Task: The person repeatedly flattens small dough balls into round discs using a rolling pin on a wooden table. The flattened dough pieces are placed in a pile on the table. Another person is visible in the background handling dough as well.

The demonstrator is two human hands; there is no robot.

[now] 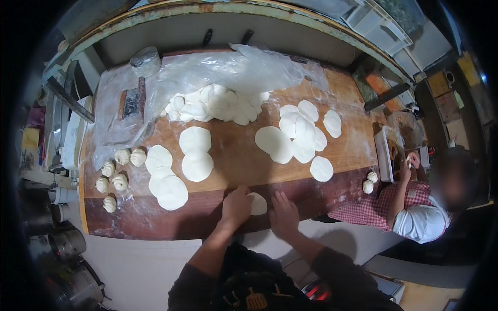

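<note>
A small round dough disc (258, 204) lies on the dark front strip of the wooden worktable (233, 147). My left hand (236, 207) is at its left edge, fingers curled down; its fingertips are hidden, so a grip on the dough cannot be told. To the right of the disc, my right hand (284, 215) rests palm down, apart from it; what may be under the palm is hidden. Larger flat dough rounds lie overlapping at left (173, 192), at centre left (197, 167) and at right (303, 144). A heap of dough pieces (218, 105) sits at the back, partly under clear plastic sheeting (233, 68).
Several pleated buns (120, 181) stand at the left; two more (368, 186) are near the right end. A co-worker (404, 202) in a checked apron handles something beside a white tub (385, 155). A metal canister (145, 61) and a dough scraper (131, 103) lie at back left.
</note>
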